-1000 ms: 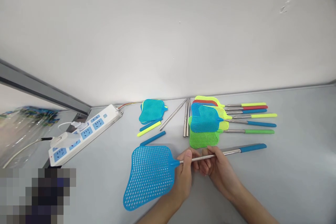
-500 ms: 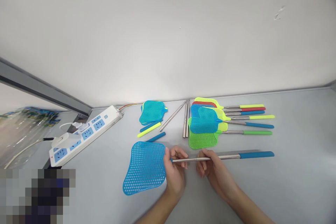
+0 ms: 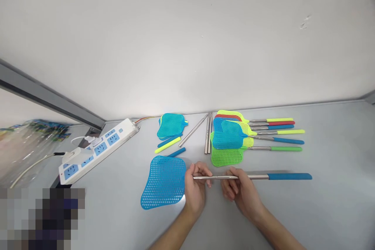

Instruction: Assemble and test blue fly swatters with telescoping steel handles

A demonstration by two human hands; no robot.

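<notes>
A blue fly swatter (image 3: 165,183) with a metal telescopic rod and a blue grip lies across both hands, its mesh head to the left. My left hand (image 3: 197,187) is closed round the neck, where the head meets the rod. Further right, my right hand (image 3: 238,187) pinches the metal rod between thumb and fingers. The blue grip (image 3: 290,176) sticks out to the right of that hand. Behind it lies a group of fly swatters in several colours, with a green one (image 3: 227,157) nearest.
Loose swatter heads (image 3: 171,125), a yellow sleeve (image 3: 167,145), a blue sleeve (image 3: 177,152) and metal rods (image 3: 206,134) lie near the wall. A white power strip (image 3: 99,152) with plugs stands on the left. Clear plastic bags (image 3: 35,148) lie beyond it.
The swatter's head has tilted and shifted slightly right and up; its grip end reaches further right. Both hands keep their hold, with the right hand a little further right.
</notes>
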